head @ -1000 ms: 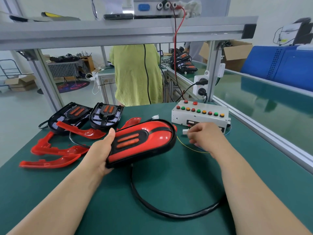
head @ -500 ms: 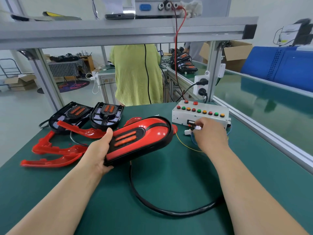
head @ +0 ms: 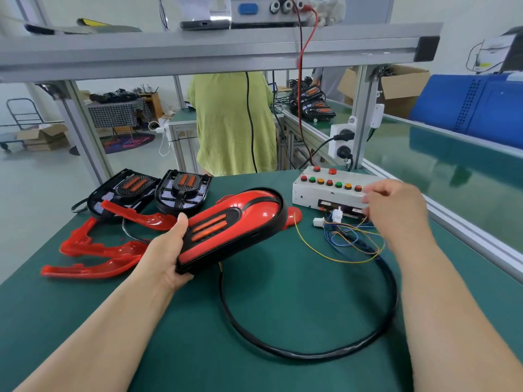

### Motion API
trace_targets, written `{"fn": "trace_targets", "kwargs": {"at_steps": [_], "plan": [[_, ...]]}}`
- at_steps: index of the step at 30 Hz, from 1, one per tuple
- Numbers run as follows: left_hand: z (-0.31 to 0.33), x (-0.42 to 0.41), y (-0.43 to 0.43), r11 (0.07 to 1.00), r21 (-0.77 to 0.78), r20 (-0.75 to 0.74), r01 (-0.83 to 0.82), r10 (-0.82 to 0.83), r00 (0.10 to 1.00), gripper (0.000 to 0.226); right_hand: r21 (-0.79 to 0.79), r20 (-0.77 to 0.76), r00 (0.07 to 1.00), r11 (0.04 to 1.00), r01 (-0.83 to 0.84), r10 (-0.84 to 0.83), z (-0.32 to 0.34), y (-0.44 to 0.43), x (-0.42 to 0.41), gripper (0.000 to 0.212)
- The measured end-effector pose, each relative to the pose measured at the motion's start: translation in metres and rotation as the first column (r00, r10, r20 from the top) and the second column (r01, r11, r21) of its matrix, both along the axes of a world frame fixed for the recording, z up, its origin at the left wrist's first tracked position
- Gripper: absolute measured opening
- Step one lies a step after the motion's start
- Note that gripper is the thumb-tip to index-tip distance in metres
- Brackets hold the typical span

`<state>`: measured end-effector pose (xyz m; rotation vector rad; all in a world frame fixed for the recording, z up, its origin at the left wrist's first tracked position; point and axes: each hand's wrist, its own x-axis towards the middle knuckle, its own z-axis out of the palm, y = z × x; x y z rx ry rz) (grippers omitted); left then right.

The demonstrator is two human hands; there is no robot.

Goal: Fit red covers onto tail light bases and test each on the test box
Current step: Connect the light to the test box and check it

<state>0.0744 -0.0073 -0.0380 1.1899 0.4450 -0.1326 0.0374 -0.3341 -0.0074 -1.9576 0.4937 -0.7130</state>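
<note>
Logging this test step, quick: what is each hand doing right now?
Left hand: holds the tail light.
Right hand: blurred at the test box; open or closed cannot be told.

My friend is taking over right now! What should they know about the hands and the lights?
Left hand grips the covered tail light.
Right hand hovers at the test box right-end buttons, blurred, nothing seen in it.
A white connector sits at the box's front socket; black cable loops on the green table.
Done: one cover fitted.
Left: test it, then cover and test the two bare bases, using the loose red covers beside them.
</note>
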Motion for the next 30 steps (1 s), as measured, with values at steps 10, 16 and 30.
{"fn": "trace_targets", "kwargs": {"at_steps": [10, 16, 30], "plan": [[-0.001, 0.0, 0.001, 1.0, 0.002, 0.021, 0.022, -0.022, 1.0, 0.033, -0.383, -0.59, 0.797, 0.914, -0.132, -0.132, -0.018, -0.01, 0.005, 0.029], [0.001, -0.004, 0.0, 1.0, 0.009, 0.027, 0.026, -0.026, 0.999, 0.034, 0.179, -0.356, 0.923, 0.98, -0.087, 0.147, -0.007, -0.006, 0.008, 0.023], [0.004, -0.01, -0.006, 0.999, 0.033, 0.074, 0.036, -0.039, 0.996, 0.036, -0.409, -0.586, 0.8, 0.899, -0.157, -0.127, -0.025, -0.003, 0.014, 0.019]]}}
